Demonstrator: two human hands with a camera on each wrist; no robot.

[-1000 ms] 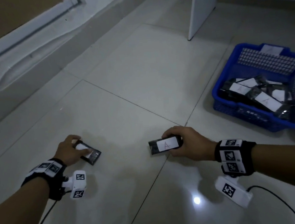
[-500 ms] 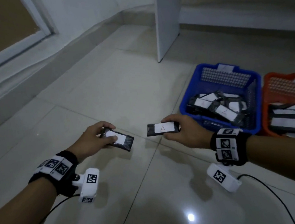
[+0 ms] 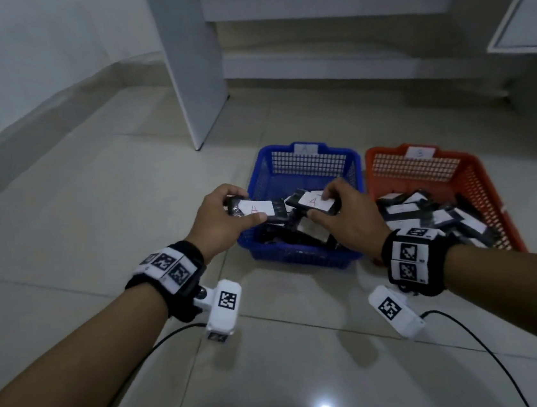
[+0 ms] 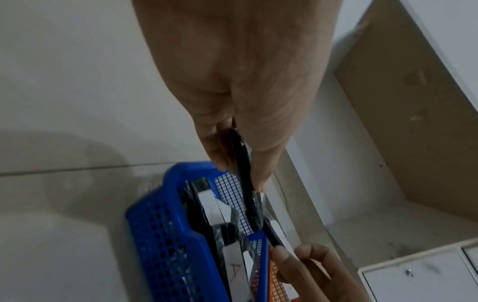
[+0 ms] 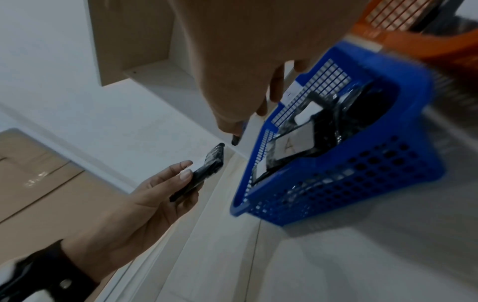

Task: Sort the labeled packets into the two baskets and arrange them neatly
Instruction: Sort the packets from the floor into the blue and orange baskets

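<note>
Each hand holds a black packet with a white label marked A over the blue basket. My left hand pinches one packet above the basket's left side; the same packet shows edge-on in the left wrist view. My right hand grips the other packet over the basket's middle. Several labelled packets lie inside the blue basket. The orange basket stands right beside it, also holding several packets.
A white cabinet panel stands on the tiled floor just behind the blue basket, with a low shelf behind it. A white drawer unit juts in at the upper right. Cables trail from both wrist cameras across the floor.
Both hands lifted their packets off the floor and carried them forward and right, to above the blue basket. The view swung so both baskets now show fully.
</note>
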